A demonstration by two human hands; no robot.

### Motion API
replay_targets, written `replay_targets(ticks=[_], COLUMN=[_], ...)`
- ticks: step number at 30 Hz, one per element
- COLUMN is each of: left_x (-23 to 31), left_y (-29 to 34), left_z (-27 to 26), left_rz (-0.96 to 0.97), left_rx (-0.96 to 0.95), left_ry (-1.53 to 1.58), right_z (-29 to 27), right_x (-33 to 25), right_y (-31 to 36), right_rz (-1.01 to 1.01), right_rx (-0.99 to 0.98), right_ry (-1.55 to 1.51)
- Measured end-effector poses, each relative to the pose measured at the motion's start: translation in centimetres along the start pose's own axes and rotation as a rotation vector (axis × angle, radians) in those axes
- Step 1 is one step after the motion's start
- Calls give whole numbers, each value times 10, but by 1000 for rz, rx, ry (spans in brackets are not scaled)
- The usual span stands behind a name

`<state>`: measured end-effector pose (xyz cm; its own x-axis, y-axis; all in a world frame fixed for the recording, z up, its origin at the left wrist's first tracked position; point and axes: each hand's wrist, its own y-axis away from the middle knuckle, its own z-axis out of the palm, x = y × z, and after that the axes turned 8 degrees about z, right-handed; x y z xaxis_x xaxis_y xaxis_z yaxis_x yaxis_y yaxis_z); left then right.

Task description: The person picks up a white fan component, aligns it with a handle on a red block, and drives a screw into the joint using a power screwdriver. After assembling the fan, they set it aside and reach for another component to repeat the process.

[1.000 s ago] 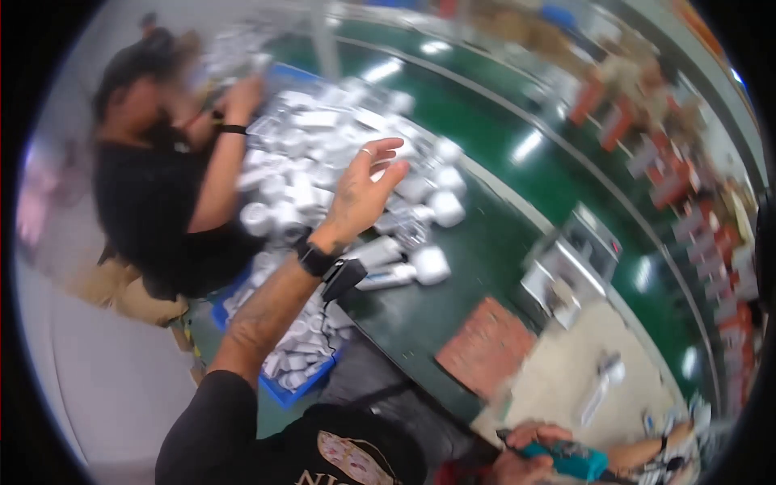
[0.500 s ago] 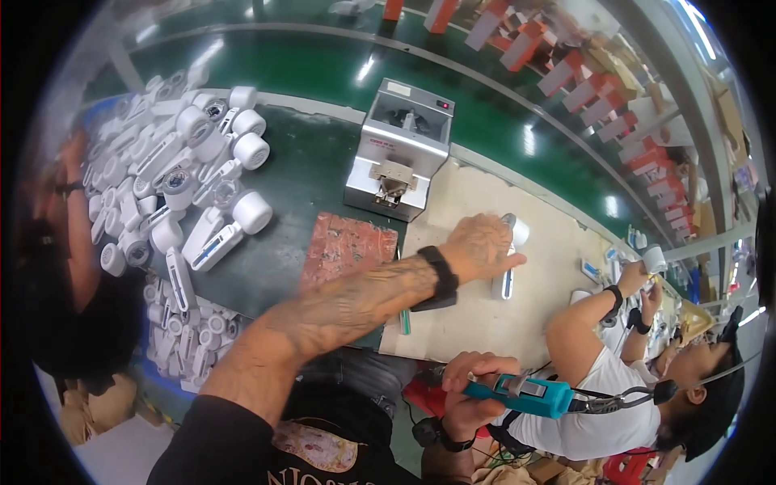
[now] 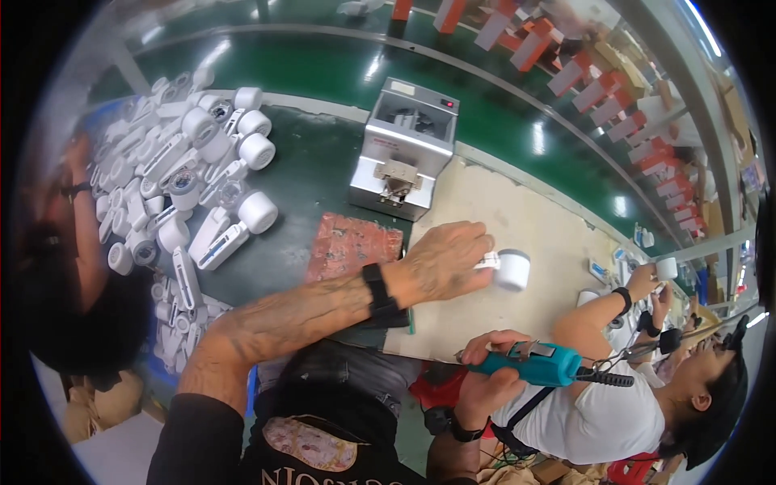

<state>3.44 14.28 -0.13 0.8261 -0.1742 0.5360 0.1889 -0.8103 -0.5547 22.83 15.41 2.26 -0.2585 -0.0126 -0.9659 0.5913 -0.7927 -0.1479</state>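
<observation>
My left hand is closed around the narrow body of a white handheld device, keeping it just above the beige board. The device's round white head, with a grey band, sticks out to the right of my fingers. Closer to my body, my right hand grips a teal electric screwdriver with a metal hanging clip and a black coiled cord. Its tip points left and is partly hidden by my fingers. The two hands are apart, and the screwdriver does not touch the device.
A grey metal screw feeder stands at the back of the bench, behind a worn red mat. White devices lie heaped at the left, near another person's arm. A co-worker in a white shirt works at the right.
My left hand has taken up the device from the board and turned it, its head now pointing right. My right hand with the screwdriver has risen slightly toward the board.
</observation>
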Motion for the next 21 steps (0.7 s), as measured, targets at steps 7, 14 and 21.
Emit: replay_targets(ticks=[7,14,21], left_x=[-2,-12,-15], left_y=[88,122,128], left_z=[-76,-85,-85], left_rz=[-18,40,-72], left_rx=[10,63,16], left_ry=[7,-153,-93], right_z=[42,82,121], right_x=[22,13,23], right_y=[-27,-46,-53], right_rz=[37,-32,-166], right_rx=[-149,-119,-158], right_ry=[6,-16,-88])
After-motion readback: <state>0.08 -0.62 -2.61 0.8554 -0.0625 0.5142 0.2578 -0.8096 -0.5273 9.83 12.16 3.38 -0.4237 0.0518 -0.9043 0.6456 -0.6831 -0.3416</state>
